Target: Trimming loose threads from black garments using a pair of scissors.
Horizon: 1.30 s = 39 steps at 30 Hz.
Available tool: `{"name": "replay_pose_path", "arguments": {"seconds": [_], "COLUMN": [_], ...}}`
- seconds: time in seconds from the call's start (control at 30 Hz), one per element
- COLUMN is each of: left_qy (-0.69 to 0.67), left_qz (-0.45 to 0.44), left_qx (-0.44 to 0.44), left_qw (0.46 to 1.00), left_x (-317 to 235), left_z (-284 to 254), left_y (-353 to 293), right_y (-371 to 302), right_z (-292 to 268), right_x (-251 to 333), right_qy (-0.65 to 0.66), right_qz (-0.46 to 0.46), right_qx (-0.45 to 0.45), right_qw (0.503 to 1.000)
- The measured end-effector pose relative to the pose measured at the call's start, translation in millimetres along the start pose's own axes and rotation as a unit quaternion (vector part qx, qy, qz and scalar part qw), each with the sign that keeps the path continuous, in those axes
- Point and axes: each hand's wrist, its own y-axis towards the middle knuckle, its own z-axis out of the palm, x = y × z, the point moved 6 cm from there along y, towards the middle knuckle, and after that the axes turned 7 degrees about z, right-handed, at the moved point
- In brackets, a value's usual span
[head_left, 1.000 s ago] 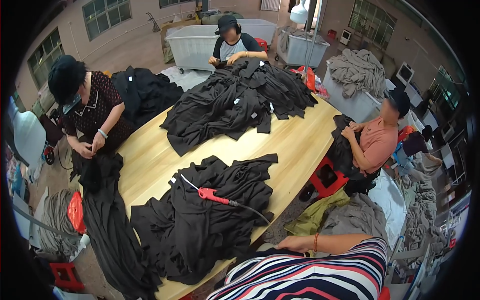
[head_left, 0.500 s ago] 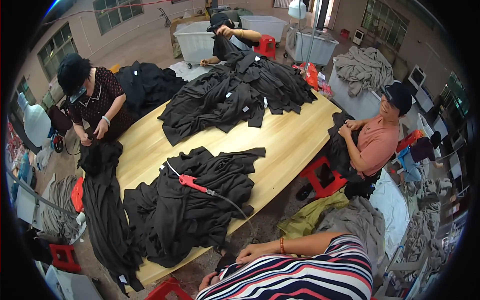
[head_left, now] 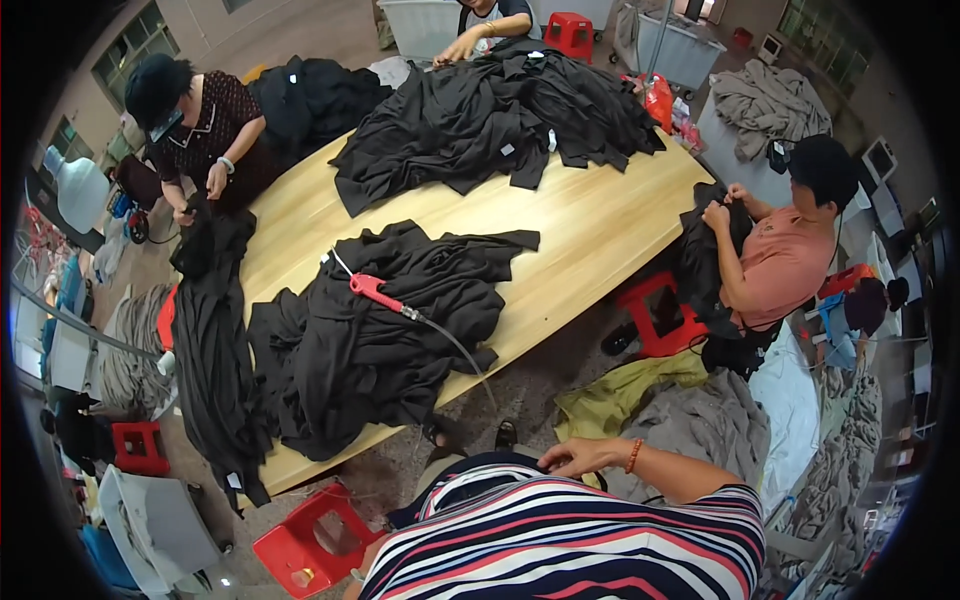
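My right hand (head_left: pixel 575 458) hovers in front of my striped shirt (head_left: pixel 560 530), near my waist. Its fingers are loosely stretched, and nothing shows in them. Of my left arm only a bit of forearm (head_left: pixel 374 552) appears, beside a red stool (head_left: pixel 322 530); the hand is out of sight. Ahead of me, a heap of black garments (head_left: pixel 400 330) covers the near part of the wooden table (head_left: pixel 590 240). On that heap lies a red air blow gun (head_left: pixel 375 290) with a white nozzle, its hose (head_left: pixel 455 345) hanging over the table's near edge.
Three co-workers (head_left: pixel 225 125) handle black garments around the table. More black garments (head_left: pixel 480 115) are piled at its far end. Grey and yellow-green cloth (head_left: pixel 640 400) lies on the floor to my right, near another red stool (head_left: pixel 660 315). A grey bin (head_left: pixel 155 520) stands at left.
My hands, close together at my lap before, have parted, and the left has left the view. The camera has shifted, showing more of the near stool. The far co-worker's raised hand has come down.
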Motion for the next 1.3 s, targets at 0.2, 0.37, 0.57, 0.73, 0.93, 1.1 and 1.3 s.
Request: {"name": "replay_pose_path", "arguments": {"seconds": [0.2, 0.37, 0.57, 0.73, 0.93, 1.1, 1.3], "left_qy": [0.056, 0.072, 0.066, -0.217, -0.058, 0.171, 0.046], "left_qz": [0.083, 0.1, -0.172, -0.255, -0.022, 0.249, 0.187], "left_qx": [0.108, 0.164, 0.165, 0.187, -0.065, -0.097, 0.052], "left_qw": [0.989, 0.979, 0.969, 0.923, 0.996, 0.948, 0.98], "left_x": [-102, -134, -87, -169, -211, -255, -227], "left_z": [-96, -82, -74, -92, -131, -123, -69], "left_y": [164, 136, 18, 87, 271, 446, 617], "right_y": [2, -4, 6, 61, 168, 240, 189], "right_z": [4, 10, 8, -58, -124, -154, -192], "right_x": [6, 60, 105, 179, 313, 323, 297], "right_qy": [-0.074, -0.236, -0.3, -0.074, -0.261, -0.323, -0.137], "right_qz": [-0.073, -0.124, -0.219, -0.244, -0.294, -0.186, -0.2], "right_qx": [-0.051, -0.13, -0.171, -0.244, -0.512, -0.486, -0.561], "right_qw": [0.993, 0.955, 0.913, 0.936, 0.764, 0.791, 0.792]}}
